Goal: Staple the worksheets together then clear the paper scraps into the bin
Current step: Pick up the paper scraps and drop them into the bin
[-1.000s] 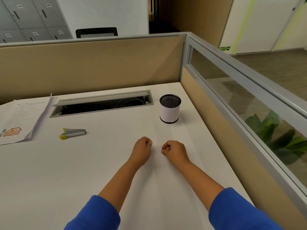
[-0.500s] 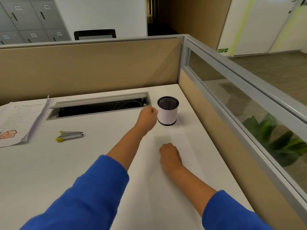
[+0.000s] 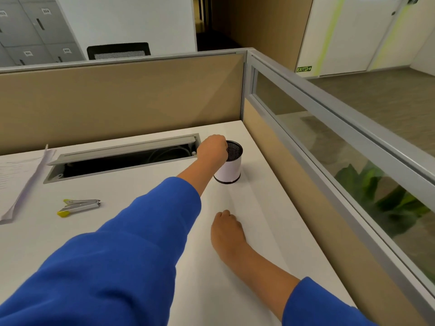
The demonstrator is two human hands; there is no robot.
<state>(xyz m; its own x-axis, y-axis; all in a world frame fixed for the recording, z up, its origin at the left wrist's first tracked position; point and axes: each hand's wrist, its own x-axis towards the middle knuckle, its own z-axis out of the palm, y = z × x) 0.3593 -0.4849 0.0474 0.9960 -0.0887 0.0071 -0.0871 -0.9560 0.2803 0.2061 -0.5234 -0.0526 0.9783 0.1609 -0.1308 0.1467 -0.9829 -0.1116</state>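
Desk (image 3: 70, 243): worksheets (image 3: 16, 175) stacked, stapler (image 3: 78, 206) idle. Left hand (image 3: 211, 149) fisted over bin (image 3: 231, 164), contents unseen; right hand (image 3: 227, 229) curled, apparently empty.

White desk (image 3: 146, 231), tan partition (image 3: 122, 102). White bin (image 3: 231, 169) with black mesh rim at frame centre. Silver stapler (image 3: 78, 207) tipped yellow; blue sleeves (image 3: 113, 267).

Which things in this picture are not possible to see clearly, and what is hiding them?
All in the head view:
- Left hand over the bin: its fingers are curled away, so any scrap in them is hidden.
- Inside of the bin: dark mesh, partly covered by that hand.
- Right hand: fingers curled under, palm hidden.
- Worksheets: cut off by the left edge, print too small to read.
- Stapler: too small to show staples.
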